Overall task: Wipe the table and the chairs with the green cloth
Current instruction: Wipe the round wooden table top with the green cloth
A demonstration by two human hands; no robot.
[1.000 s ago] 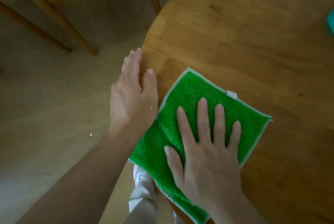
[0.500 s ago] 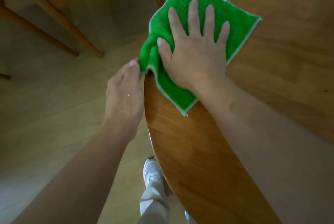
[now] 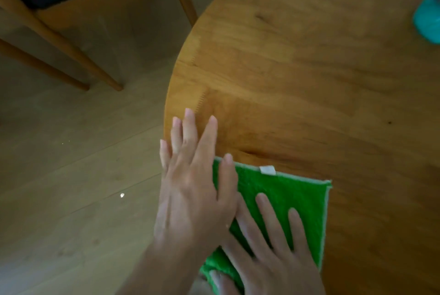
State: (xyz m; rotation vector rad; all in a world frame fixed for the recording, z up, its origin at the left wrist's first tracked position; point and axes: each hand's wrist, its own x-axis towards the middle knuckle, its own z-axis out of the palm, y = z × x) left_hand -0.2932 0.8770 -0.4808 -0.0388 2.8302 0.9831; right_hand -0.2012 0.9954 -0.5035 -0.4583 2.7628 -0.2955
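Observation:
The green cloth (image 3: 290, 201) with a pale hem and a small white tag lies flat on the round wooden table (image 3: 297, 75), close to its near left edge. My right hand (image 3: 269, 249) presses on the cloth with flat, spread fingers. My left hand (image 3: 192, 190) rests flat at the table's rim, its thumb on the cloth's left corner and its side over my right hand. A wooden chair (image 3: 71, 4) with a dark seat stands at the top left, beyond the table.
A teal object (image 3: 428, 18) sits on the table at the right edge of view, blurred. Light wooden floor (image 3: 71, 175) fills the left side, with a small white speck on it. The chair legs slant down to the floor near the table's rim.
My right hand has pulled the cloth back from the far part of the table's edge to the near edge. My left hand has shifted onto the rim beside it, now touching the cloth.

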